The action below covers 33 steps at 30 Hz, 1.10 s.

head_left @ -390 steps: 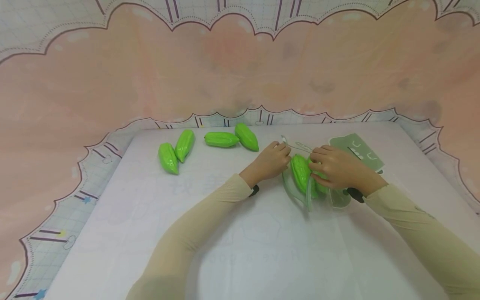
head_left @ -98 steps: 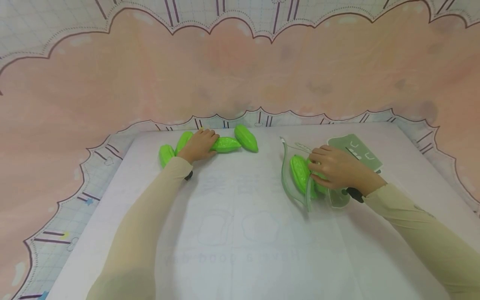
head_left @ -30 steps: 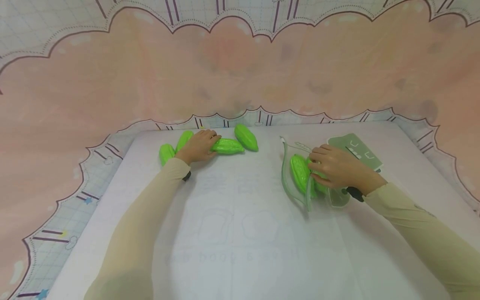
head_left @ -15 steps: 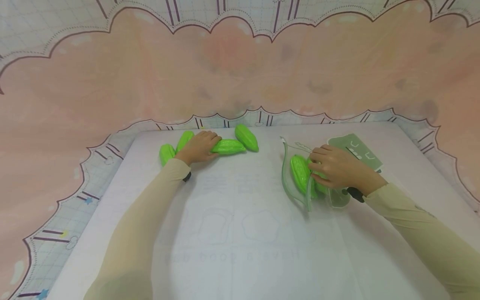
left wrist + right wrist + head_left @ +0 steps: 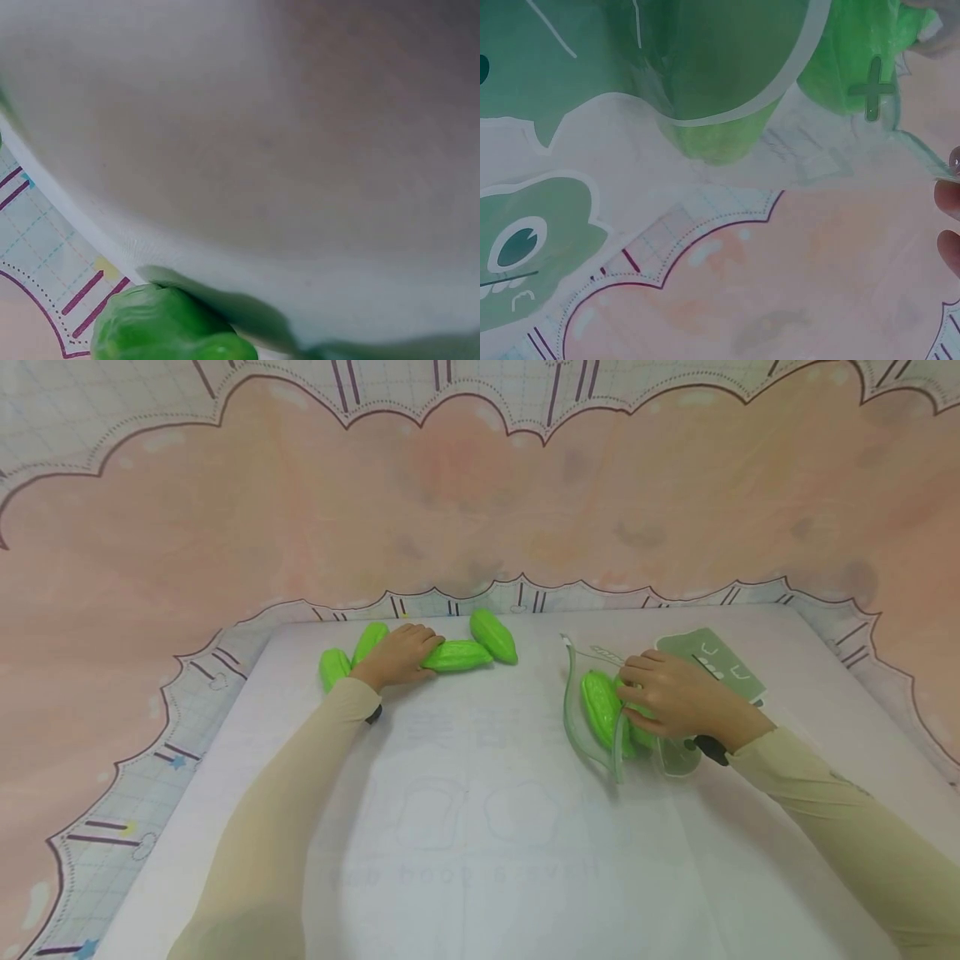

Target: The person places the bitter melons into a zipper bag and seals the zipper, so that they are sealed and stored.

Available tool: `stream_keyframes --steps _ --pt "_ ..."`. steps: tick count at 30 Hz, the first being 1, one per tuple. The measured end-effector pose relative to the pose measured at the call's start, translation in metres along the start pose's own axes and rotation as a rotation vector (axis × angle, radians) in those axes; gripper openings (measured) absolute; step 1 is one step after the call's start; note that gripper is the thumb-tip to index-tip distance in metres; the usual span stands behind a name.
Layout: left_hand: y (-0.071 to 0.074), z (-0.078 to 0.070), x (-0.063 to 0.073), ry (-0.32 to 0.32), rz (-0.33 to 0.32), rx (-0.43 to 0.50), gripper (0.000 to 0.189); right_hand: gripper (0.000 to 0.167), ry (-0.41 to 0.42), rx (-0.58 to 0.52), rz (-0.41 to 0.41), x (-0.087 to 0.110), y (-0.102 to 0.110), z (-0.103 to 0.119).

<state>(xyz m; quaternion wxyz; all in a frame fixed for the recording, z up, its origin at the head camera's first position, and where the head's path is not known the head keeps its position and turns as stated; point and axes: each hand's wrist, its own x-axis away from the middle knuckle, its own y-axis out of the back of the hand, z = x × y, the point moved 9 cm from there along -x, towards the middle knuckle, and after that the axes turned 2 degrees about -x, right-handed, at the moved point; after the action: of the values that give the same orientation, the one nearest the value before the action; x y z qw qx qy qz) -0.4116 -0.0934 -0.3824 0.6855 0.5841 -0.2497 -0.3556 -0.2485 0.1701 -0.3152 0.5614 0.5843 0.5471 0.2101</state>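
Lying on its side toward the back of the desk (image 5: pixel 487 910), a glossy green vegetable (image 5: pixel 459 656) has its left end covered by the left hand (image 5: pixel 400 654), whose fingers are curled round it; its free tip points right, just beside a slanted far vegetable (image 5: pixel 493 637). The right hand (image 5: pixel 671 695) pinches the edge of a clear bag (image 5: pixel 572 731), its fingers bent over the mouth, which gapes to the left. Inside the bag are at least two more pieces: a bagged vegetable (image 5: pixel 602 703) in plain sight and another partly hidden behind those fingers. Green cartoon print (image 5: pixel 723 664) covers part of the bag. Left of the left hand lie a leaning vegetable (image 5: pixel 369 639) and an outermost vegetable (image 5: pixel 333 668), both partly covered. Beige sleeves (image 5: pixel 832 827) reach both wrists, and a peach backdrop (image 5: pixel 465 510) with scalloped, striped borders rises behind the desk.
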Motion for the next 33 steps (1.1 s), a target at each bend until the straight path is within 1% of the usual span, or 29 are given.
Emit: stream_keyframes --steps 5,14,21,24,29,33 --pt "0.0 -0.001 -0.001 0.004 0.001 -0.016 0.058 0.014 -0.002 -0.001 0.006 0.0 0.0 0.0" --pt "0.004 0.001 0.001 0.014 -0.059 -0.021 0.054 0.014 -0.005 -0.009 0.005 0.0 0.0 -0.001" --pt "0.007 0.002 0.003 0.022 -0.081 -0.007 0.053 0.014 -0.002 -0.008 -0.002 0.0 0.001 0.0" --pt "0.01 0.001 0.004 0.017 -0.101 -0.003 0.052 0.015 -0.005 -0.005 0.003 0.0 0.0 0.0" --pt "0.018 -0.003 0.005 -0.006 -0.159 -0.012 0.05 0.015 -0.008 -0.007 0.004 -0.001 0.001 0.0" --pt "0.025 -0.006 0.007 -0.02 -0.198 0.0 0.049 0.015 -0.01 -0.009 0.011 0.0 0.0 0.0"
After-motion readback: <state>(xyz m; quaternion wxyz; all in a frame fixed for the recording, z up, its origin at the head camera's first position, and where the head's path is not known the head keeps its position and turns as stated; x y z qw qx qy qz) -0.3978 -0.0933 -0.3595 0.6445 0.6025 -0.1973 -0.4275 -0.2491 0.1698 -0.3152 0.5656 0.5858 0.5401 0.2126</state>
